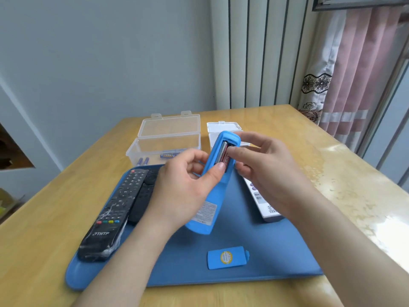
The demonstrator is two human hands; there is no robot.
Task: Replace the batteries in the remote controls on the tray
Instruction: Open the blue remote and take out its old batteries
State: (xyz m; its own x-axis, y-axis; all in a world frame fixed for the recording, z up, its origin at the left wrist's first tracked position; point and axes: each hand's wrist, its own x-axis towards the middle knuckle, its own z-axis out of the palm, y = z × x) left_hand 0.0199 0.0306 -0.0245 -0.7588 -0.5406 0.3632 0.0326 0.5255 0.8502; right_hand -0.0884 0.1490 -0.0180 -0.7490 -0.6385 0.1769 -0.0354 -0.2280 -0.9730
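1. The person's left hand (186, 185) is wrapping around the blue remote control (212, 173), holding it tilted above the blue tray (254, 251) with its back facing up; the thumb is pressing on the edge of the open battery compartment. If that thumb is pushing too hard while the cells are coming loose, the remote could be twisting out of the grasp and dropping onto the tray.
2. The right hand (261, 165) is reaching in with its fingertips (232, 151) touching the red battery (224, 155) sitting in the compartment; whether they are pinching it or only pressing on it cannot be told. A spring-loaded cell may be popping free and rolling off the wooden table (332, 173).
3. The blue battery cover (228, 258) is lying loose on the near part of the tray, close to both forearms. A sweeping wrist could be knocking it over the edge.
4. Fresh blue batteries (168, 155) are waiting in the clear open box (163, 142) beyond the tray, while a smaller white box (223, 129) is standing just beside it, its contents hidden. Spent and new cells risk being mixed if the wrong box is being used.
5. The black THTF remote (110, 213), a second black remote (143, 196) touching it, and a white remote (263, 202) are lying on the tray, apparently awaiting their turn; the right forearm is hovering over the white one and might be nudging it.
6. Polarity is a likely slip when new cells are going in.
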